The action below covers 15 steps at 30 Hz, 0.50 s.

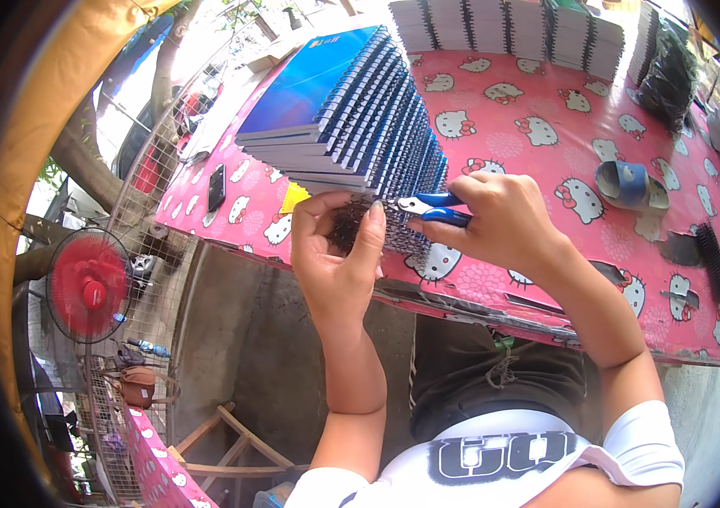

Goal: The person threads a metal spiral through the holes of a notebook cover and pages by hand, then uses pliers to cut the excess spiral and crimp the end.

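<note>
A tall stack of spiral-bound notebooks [313, 85] with blue covers stands on the table, its coil edges facing right. My right hand [499, 216] grips blue-handled cutting pliers [444, 210]. Their metal jaws point left, at the near lower end of the stack's coils. Just left of the jaws, my left hand [339, 254] is curled, thumb raised, around a dark, wiry bundle [345, 227] that looks like coil pieces. The fingers partly hide this bundle. Whether the jaws touch a coil is too small to tell.
More spiral-bound books [478, 25] line the back of the pink patterned table [495, 127]. A blue rounded object [622, 184], black coil [711, 262] and black plastic bag [669, 80] lie right. A phone [217, 188] rests left, near a red fan [89, 284] beyond the table edge.
</note>
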Motion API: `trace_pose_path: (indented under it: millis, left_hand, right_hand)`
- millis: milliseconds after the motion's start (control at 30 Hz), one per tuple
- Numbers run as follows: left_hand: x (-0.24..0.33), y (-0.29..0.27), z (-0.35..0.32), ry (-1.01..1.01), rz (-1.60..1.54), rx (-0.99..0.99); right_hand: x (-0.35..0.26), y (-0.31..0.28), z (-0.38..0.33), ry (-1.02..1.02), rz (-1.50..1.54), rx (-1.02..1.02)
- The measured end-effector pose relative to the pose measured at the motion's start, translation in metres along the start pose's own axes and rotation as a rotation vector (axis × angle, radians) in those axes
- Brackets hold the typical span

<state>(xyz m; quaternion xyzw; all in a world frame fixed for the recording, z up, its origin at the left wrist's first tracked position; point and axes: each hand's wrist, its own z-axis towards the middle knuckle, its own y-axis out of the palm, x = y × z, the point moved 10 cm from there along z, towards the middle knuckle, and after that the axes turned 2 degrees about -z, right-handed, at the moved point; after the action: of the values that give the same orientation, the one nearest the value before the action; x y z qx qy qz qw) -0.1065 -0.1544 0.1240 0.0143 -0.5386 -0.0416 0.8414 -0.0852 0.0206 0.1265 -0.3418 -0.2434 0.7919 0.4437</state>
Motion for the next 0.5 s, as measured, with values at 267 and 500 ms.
trace_pose_path:
  millis: [267,500]
  left_hand:
    - [-0.008,-0.010,0.000,-0.081,-0.051,0.054]
    - [-0.009,-0.005,0.000,-0.026,-0.007,0.038]
  right_hand:
    - [-0.002,-0.016,-0.005,-0.095,-0.064,0.138]
    - [0.001,0.016,-0.002,0.067,-0.024,-0.184]
